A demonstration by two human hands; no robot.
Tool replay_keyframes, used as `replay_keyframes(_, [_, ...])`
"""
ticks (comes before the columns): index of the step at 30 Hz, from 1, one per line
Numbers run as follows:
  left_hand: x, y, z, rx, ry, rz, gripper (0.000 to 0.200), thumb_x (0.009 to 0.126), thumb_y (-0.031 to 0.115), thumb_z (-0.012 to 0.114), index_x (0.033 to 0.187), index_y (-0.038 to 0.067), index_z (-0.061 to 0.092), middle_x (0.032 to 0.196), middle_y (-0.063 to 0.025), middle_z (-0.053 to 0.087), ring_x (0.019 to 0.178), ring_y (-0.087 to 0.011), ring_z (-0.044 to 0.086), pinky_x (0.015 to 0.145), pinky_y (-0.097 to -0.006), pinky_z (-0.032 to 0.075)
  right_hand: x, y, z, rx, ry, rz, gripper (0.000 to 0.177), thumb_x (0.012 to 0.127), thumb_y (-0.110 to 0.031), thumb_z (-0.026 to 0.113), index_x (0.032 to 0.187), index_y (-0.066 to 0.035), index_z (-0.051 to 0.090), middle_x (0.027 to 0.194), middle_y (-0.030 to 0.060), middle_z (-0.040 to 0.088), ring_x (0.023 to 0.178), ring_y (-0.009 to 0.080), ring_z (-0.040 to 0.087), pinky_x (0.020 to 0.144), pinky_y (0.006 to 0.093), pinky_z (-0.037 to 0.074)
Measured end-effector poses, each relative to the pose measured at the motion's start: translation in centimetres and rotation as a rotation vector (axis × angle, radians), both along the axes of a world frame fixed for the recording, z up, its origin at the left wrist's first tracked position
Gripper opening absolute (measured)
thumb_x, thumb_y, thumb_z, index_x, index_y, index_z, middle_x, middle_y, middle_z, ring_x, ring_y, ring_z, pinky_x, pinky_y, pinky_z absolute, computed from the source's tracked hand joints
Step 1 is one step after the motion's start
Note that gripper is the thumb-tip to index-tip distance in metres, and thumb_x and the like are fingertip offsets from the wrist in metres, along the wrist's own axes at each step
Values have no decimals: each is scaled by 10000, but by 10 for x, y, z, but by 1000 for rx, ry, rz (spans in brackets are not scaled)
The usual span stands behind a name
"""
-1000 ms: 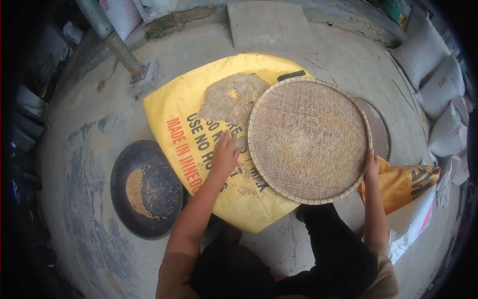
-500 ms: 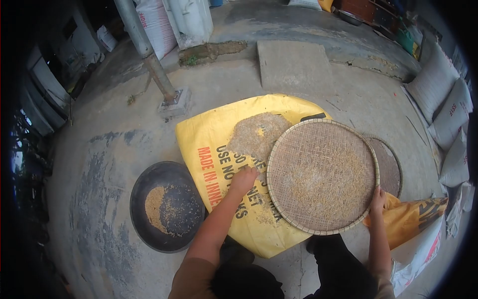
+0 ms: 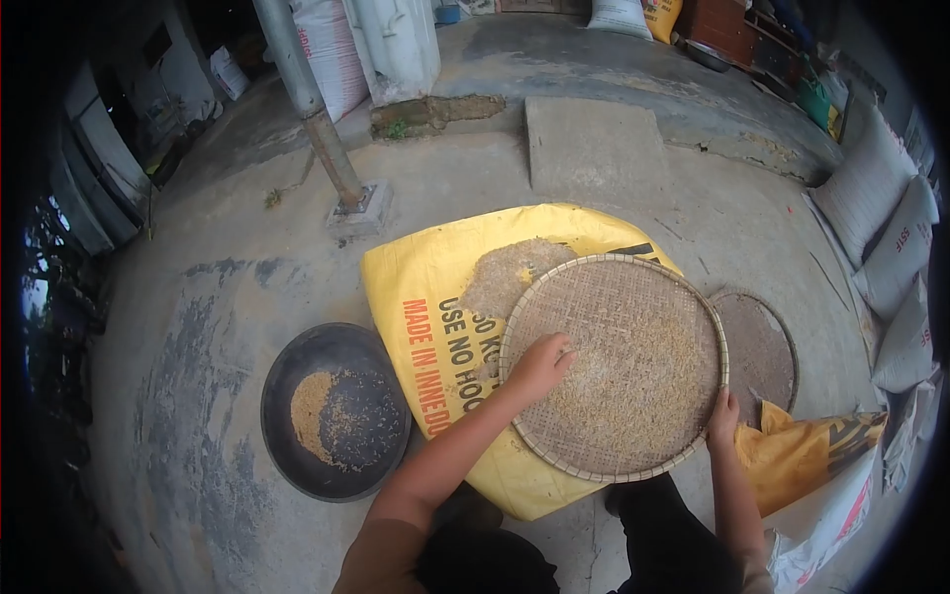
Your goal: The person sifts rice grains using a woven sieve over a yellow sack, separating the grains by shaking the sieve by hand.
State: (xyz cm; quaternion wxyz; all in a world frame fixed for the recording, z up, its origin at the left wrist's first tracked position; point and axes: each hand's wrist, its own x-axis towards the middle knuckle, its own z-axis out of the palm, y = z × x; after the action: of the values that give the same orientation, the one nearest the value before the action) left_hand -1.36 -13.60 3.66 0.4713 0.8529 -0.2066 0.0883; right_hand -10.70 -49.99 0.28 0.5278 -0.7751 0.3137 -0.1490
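A round woven winnowing basket (image 3: 594, 307) with a pale rim is held over a yellow sack. Loose grain (image 3: 633, 386) lies spread across its weave. My right hand (image 3: 723, 416) grips the rim at the right side. Over the left part of the basket is my left hand (image 3: 544, 366), its fingers curled together; whatever they hold is too small to make out. Beneath the basket, the printed yellow sack (image 3: 416, 267) lies flat on the floor and carries a heap of husky grain (image 3: 505, 277).
A black basin (image 3: 282, 386) with grain stands on the left. Behind the basket on the right is a second round woven tray (image 3: 782, 327). An orange sack (image 3: 782, 455) lies nearby. Stuffed white sacks (image 3: 861, 168) line the right side; a metal post (image 3: 332, 158) stands at the back left.
My left hand has moved from over the yellow sack to above the basket's left part. The basket has shifted a little left, with my right hand still on its rim.
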Motion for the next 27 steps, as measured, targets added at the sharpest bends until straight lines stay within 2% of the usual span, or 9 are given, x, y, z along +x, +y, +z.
replay_keyframes(3, [-18,-7,10,128,5,-51,208,824,127,572,1006,30,559,975,-170,546,905,-352,537,758,-385,449,1,5,-10,-3,53,46,440,937,-359,406,1041,53,521,918,97,549,846,163,490,780,298,404])
replay_keyframes(6, [-21,-1,1,76,133,-91,256,790,63,578,1045,36,563,968,-162,551,912,-349,544,768,-376,455,3,12,-10,0,87,84,497,931,-392,403,1113,59,503,992,129,549,921,189,503,834,312,396])
replay_keyframes(8, [-23,4,-4,93,123,-88,259,782,45,576,1041,34,565,967,-157,552,909,-345,548,768,-376,456,3,20,2,97,111,50,525,932,-398,397,1168,65,470,1077,151,534,989,209,505,881,319,384])
replay_keyframes(11, [-24,8,-3,106,108,-94,256,772,29,577,1028,32,571,959,-150,557,897,-341,554,770,-380,456,2,24,6,102,115,47,542,934,-398,389,1202,70,444,1139,166,516,1035,224,502,911,325,375])
replay_keyframes(16, [-30,8,-3,129,131,-96,239,766,43,585,1004,32,587,938,-145,572,878,-338,561,766,-388,460,2,18,-3,105,124,82,533,936,-391,387,1198,69,449,1136,160,521,1031,217,504,909,325,380])
replay_keyframes(19, [-33,9,-3,174,53,-94,227,772,52,579,997,31,599,942,-144,582,868,-335,565,764,-390,463,3,11,-8,111,145,92,528,937,-389,388,1198,66,449,1132,154,525,1029,214,506,905,320,384])
replay_keyframes(21, [-32,11,-12,214,61,-156,262,777,55,568,1037,38,589,977,-146,581,888,-328,562,766,-387,463,3,8,-15,113,162,92,525,937,-387,389,1198,64,449,1128,150,527,1026,213,508,902,317,387])
replay_keyframes(23, [-31,11,-15,224,74,-165,287,778,50,561,1064,40,577,992,-150,578,900,-325,559,773,-388,461,4,6,-21,150,120,55,466,943,-355,386,1138,58,478,1034,124,543,944,193,513,852,309,395])
replay_keyframes(27, [-33,9,-17,173,66,-132,349,783,28,541,1131,45,545,1022,-157,571,922,-315,554,792,-389,456,5,3,-24,180,134,34,473,943,-359,390,1150,58,475,1044,121,541,960,193,508,864,312,389])
